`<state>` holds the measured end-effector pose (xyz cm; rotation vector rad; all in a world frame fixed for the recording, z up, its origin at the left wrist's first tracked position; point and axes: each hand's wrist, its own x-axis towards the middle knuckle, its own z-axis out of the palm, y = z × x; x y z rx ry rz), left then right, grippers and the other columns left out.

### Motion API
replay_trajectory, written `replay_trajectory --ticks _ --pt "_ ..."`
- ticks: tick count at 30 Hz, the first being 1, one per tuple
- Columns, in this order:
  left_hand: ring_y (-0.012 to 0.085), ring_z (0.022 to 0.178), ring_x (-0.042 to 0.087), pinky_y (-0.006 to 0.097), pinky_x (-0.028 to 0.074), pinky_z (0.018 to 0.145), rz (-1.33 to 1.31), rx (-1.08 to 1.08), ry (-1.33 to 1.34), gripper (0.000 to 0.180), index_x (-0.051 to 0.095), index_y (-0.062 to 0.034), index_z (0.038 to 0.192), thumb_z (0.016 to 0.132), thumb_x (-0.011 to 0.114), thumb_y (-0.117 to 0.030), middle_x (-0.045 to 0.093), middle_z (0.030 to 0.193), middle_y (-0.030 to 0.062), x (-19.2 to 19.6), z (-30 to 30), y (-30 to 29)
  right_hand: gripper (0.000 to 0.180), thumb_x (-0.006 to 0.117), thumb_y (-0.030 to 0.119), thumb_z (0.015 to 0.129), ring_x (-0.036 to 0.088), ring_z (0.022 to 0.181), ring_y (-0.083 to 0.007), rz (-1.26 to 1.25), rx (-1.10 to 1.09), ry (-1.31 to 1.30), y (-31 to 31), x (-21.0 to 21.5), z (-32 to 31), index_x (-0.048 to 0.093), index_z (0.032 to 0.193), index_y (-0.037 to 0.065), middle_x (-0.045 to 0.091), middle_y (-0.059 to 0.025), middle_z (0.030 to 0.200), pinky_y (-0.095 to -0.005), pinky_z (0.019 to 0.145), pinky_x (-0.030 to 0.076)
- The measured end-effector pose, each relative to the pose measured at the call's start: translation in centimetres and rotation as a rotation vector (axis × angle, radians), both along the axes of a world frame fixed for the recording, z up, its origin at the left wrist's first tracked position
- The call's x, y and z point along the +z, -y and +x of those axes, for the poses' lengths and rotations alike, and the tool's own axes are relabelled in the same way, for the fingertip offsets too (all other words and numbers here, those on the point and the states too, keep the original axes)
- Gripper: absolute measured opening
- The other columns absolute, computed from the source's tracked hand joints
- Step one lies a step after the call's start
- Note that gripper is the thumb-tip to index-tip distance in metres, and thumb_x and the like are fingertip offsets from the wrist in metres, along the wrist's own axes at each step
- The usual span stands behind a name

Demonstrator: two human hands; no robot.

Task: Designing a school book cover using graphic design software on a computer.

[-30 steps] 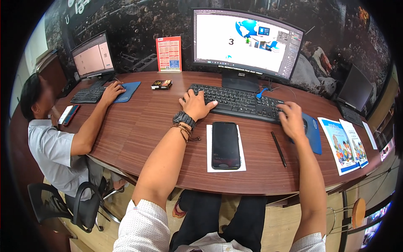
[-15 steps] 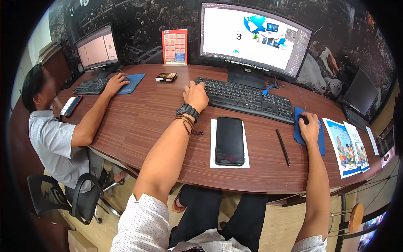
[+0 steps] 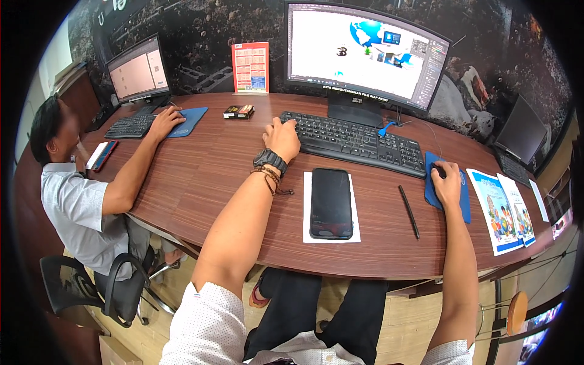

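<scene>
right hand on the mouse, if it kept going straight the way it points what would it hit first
Probably the monitor cable: the right hand on the mouse points up the blue pad toward the desk's back edge. Depth is unclear.

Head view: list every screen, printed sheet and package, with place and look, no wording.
Curved monitor: desk rear, centre-right, white page with blue globe.
Laptop screen: far left, pale page.
Red card: upright between both screens.
Phone: dark, flat on white sheet.
Colourful leaflets: desk's right end.
Small dark box: below the card.
</scene>
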<state>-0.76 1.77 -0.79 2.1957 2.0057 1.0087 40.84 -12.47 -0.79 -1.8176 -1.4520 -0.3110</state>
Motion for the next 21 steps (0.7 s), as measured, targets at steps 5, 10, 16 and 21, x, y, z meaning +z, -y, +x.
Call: replay_trajectory --ticks 5,10,16,21 --pt "0.0441 0.126 0.042 0.063 0.030 0.107 0.048 -0.094 -0.061 0.035 0.067 -0.0177 0.123 0.090 0.058 -0.013 0.049 0.133 0.0206 0.0 0.9 0.2 0.029 0.066 0.022 0.083 0.060 0.109 -0.0355 -0.020 -0.005 -0.034 0.1 0.2 -0.3 0.071 0.108 0.006 0.060 -0.0161 0.116 -0.0425 0.096 0.047" --pt "0.0466 0.139 0.025 0.070 0.011 0.111 0.027 -0.162 -0.164 0.044 0.067 -0.0220 0.122 0.096 0.051 -0.054 0.038 0.145 0.0275 -0.1 2.6 0.0 0.030 0.065 0.022 0.084 0.059 0.110 -0.0354 -0.022 0.006 -0.026 0.0 0.1 -0.3 0.070 0.109 0.007 0.059 -0.0162 0.117 -0.0425 0.097 0.047" --pt "0.0466 0.136 0.028 0.067 0.012 0.111 -0.007 -0.148 -0.154 0.057 0.062 -0.0183 0.130 0.094 0.050 -0.061 0.037 0.144 0.0292 0.3 2.4 0.3 0.030 0.065 0.023 0.084 0.059 0.111 -0.0352 -0.029 0.000 -0.036 0.0 0.2 -0.5 0.070 0.110 0.007 0.059 -0.0163 0.117 -0.0426 0.097 0.046" --pt "0.0434 0.132 0.034 0.067 0.019 0.109 -0.081 -0.038 -0.085 0.068 0.057 -0.0105 0.135 0.093 0.050 -0.064 0.041 0.139 0.0268 0.3 1.5 0.4 0.030 0.066 0.023 0.084 0.059 0.111 -0.0350 -0.013 0.018 -0.036 0.1 0.2 -0.1 0.070 0.109 0.007 0.059 -0.0164 0.117 -0.0421 0.097 0.046"
